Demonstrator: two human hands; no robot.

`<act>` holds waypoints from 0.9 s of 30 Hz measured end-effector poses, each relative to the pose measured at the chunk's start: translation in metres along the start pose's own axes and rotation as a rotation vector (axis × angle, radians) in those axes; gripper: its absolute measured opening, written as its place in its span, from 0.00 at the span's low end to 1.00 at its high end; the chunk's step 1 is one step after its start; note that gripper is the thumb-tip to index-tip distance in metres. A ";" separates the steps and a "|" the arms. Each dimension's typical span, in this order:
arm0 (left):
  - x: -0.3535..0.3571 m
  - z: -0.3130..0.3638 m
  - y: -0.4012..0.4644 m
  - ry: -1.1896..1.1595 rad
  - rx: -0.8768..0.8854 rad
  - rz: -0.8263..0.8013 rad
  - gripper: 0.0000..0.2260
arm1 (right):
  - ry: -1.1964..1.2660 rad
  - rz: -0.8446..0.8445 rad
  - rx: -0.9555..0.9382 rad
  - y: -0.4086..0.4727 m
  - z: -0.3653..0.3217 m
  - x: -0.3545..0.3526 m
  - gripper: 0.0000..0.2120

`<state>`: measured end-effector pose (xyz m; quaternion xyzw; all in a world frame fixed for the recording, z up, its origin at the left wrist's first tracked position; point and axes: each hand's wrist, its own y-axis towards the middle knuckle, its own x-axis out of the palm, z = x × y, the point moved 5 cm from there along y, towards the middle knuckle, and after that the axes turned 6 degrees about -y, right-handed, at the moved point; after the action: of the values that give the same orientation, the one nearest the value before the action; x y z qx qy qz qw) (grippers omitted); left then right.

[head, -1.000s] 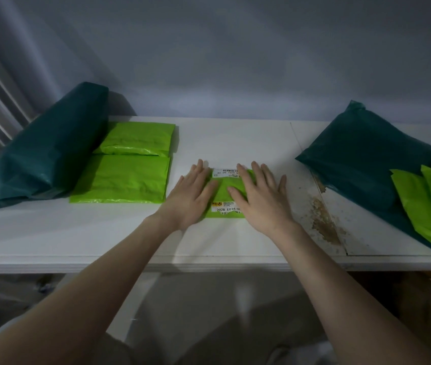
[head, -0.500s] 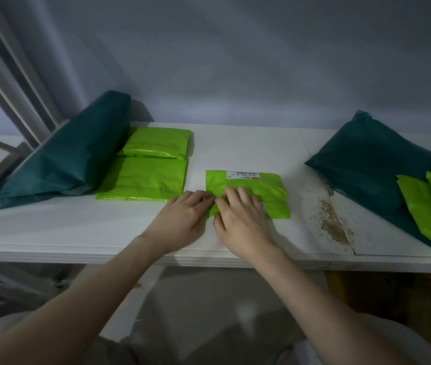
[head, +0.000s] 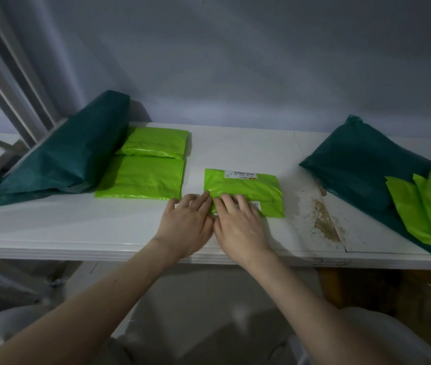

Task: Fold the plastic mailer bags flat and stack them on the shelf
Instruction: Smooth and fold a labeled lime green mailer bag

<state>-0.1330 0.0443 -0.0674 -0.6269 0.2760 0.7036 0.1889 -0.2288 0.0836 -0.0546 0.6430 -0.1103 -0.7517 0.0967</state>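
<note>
A lime-green mailer bag [head: 251,186] with a white label lies folded on the white shelf [head: 103,233], near the middle. My left hand [head: 186,223] and my right hand [head: 240,225] rest side by side on its near left corner, fingers pressing the plastic down flat. Two folded lime-green bags lie to the left, one [head: 141,179] in front of the other [head: 156,142]. Several unfolded lime-green bags [head: 425,206] lie on a dark green bag at the right.
A large dark green bag [head: 61,154] leans at the back left against white slanted rails [head: 6,83]. Another dark green bag [head: 362,164] lies at the right. The shelf surface has a worn brown patch [head: 325,219] and a seam right of my hands.
My hands drew back from the middle of the bag to its near left corner. The bag now shows folded over, its upper label uncovered. The view shifted slightly.
</note>
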 end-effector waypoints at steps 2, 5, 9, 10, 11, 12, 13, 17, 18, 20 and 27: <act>0.001 0.001 0.000 0.021 -0.002 0.021 0.21 | 0.015 -0.007 0.002 -0.002 0.002 0.001 0.20; 0.004 0.003 -0.001 0.044 0.002 0.031 0.21 | 0.039 -0.011 0.014 -0.003 0.003 0.002 0.21; 0.001 0.003 -0.001 0.023 -0.017 0.086 0.21 | 0.056 -0.015 0.066 -0.003 0.016 -0.002 0.19; 0.000 0.003 -0.001 0.023 -0.018 0.099 0.22 | 0.052 -0.015 0.072 -0.003 0.021 -0.003 0.18; -0.001 0.004 -0.001 0.027 -0.019 0.110 0.22 | 0.049 -0.017 0.076 -0.004 0.026 -0.003 0.18; -0.002 0.004 0.000 0.030 -0.021 0.115 0.22 | 0.047 -0.020 0.078 -0.005 0.031 -0.003 0.19; -0.003 0.005 0.000 0.032 -0.024 0.111 0.22 | 0.046 -0.026 0.083 -0.006 0.034 -0.004 0.19; -0.008 0.013 0.005 0.026 -0.032 0.102 0.21 | 0.030 -0.061 0.119 -0.012 0.040 -0.006 0.23; -0.012 0.016 0.007 0.001 -0.045 0.120 0.21 | 0.019 -0.067 0.114 -0.014 0.039 -0.005 0.23; -0.019 0.023 0.013 -0.065 -0.027 0.172 0.20 | 0.003 -0.077 0.098 -0.014 0.039 -0.006 0.24; -0.005 0.056 0.025 -0.150 0.159 0.093 0.22 | 0.129 -0.114 0.057 -0.014 0.047 -0.008 0.22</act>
<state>-0.1912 0.0608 -0.0549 -0.5419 0.3447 0.7326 0.2252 -0.2744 0.1009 -0.0441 0.6979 -0.0883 -0.7095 0.0422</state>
